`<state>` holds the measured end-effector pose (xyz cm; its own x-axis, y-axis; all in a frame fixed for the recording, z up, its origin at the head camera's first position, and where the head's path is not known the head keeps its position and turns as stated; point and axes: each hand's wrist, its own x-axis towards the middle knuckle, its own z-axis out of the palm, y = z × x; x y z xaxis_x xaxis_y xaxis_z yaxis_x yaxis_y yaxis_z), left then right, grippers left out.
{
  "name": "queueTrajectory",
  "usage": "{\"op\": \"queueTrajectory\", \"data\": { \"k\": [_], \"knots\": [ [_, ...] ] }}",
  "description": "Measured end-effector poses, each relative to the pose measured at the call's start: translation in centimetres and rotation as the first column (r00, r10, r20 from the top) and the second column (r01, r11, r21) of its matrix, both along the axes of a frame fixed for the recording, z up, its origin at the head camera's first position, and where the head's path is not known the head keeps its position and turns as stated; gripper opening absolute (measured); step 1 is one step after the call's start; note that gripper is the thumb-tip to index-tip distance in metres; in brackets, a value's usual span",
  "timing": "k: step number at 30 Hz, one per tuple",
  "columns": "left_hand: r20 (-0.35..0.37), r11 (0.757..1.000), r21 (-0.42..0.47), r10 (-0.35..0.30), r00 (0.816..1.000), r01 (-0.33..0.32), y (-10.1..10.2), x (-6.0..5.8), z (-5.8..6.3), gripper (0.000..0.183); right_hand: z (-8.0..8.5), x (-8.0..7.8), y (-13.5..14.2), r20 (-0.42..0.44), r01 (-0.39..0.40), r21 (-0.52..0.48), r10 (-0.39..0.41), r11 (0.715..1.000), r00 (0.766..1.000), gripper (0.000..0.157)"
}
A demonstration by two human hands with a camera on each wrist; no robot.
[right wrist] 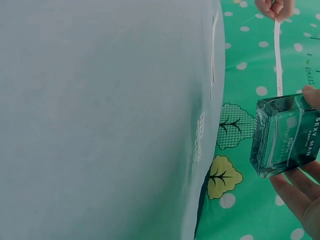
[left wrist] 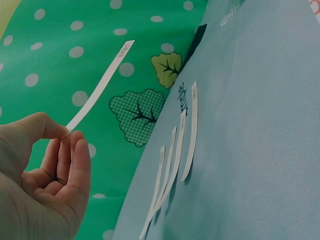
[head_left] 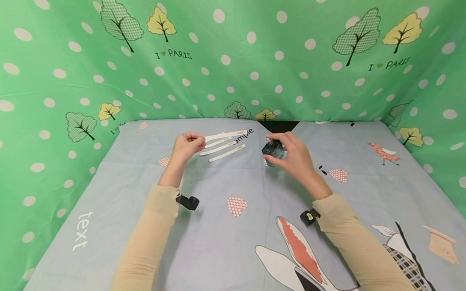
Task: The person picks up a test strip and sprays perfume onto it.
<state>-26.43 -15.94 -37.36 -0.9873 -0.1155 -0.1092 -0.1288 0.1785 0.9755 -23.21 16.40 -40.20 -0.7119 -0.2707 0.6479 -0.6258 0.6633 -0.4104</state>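
Note:
My left hand (head_left: 186, 149) pinches the end of a white perfume test strip (left wrist: 100, 90) between thumb and forefinger. The strip points away to the right, and its far end carries small printed lettering. My right hand (head_left: 296, 158) grips a dark teal glass perfume bottle (right wrist: 285, 137) marked "SEXY MAN", with the thumb on one side and the fingers on the other. In the head view the bottle sits to the right of the strip's printed end, with a gap between them. Several more test strips (left wrist: 191, 135) lie fanned out on the cloth beside my left hand.
A grey-blue printed cloth (head_left: 214, 239) with hearts, a bird and rabbit ears covers the table. Behind it hangs a green dotted curtain (head_left: 255, 48). A small black camera (head_left: 188, 202) is strapped to my left wrist, and another (head_left: 309, 216) to my right.

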Motion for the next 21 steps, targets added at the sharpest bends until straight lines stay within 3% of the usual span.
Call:
{"op": "queueTrajectory", "data": {
  "k": [6, 21],
  "knots": [
    [0.013, 1.000, -0.005, 0.005, 1.000, -0.005, 0.11, 0.17, 0.16, 0.016, -0.03, 0.03, -0.08, -0.030, 0.027, 0.022, -0.027, 0.999, 0.999, 0.055],
    [-0.003, 1.000, -0.020, 0.014, 1.000, -0.015, -0.40, -0.05, -0.04, 0.013, 0.26, 0.23, 0.17, 0.027, 0.060, 0.013, -0.060, 0.998, 0.998, 0.057]
  ]
}}
